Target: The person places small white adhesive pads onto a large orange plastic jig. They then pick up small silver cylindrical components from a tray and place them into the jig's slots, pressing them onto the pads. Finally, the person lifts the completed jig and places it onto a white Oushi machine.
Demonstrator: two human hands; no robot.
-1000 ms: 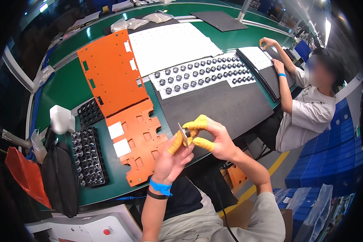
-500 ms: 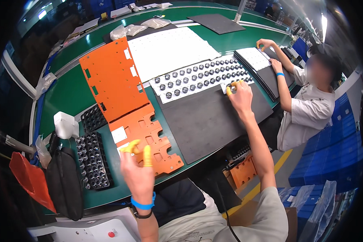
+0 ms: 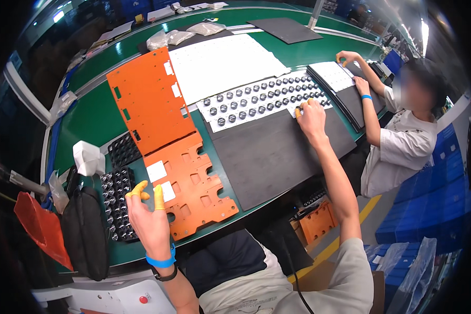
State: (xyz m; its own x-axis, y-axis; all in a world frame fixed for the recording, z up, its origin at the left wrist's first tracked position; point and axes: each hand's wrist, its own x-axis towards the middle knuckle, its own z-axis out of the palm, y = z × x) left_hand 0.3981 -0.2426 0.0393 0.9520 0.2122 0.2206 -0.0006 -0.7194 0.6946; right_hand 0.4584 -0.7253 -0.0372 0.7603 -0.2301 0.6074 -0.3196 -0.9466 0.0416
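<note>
My left hand (image 3: 147, 217), with yellow finger cots and a blue wristband, hovers by the right edge of a black tray (image 3: 119, 201) of shiny round parts. Its thumb and fingers are apart, with nothing seen between them. Beside it lies an orange fixture plate (image 3: 193, 191), its hinged-looking upper panel (image 3: 152, 99) laid back. Two white square boards (image 3: 156, 171) rest along the plate's left side. Farther right, my right hand (image 3: 313, 123) pinches a small white board (image 3: 294, 111) at the near edge of rows of white boards with black round parts (image 3: 256, 99). Its fingertips partly cover it.
A black mat (image 3: 277, 157) spreads before the rows, and a large white sheet (image 3: 222, 65) behind them. At right a co-worker (image 3: 411, 125) handles white boards on a black stack (image 3: 340, 99). A second black tray (image 3: 124, 150) and a white container (image 3: 88, 158) stand at left.
My left hand has moved left, off the orange plate toward the black tray, uncovering the second white square. My right hand has barely shifted, and its small board sits closer to the rows.
</note>
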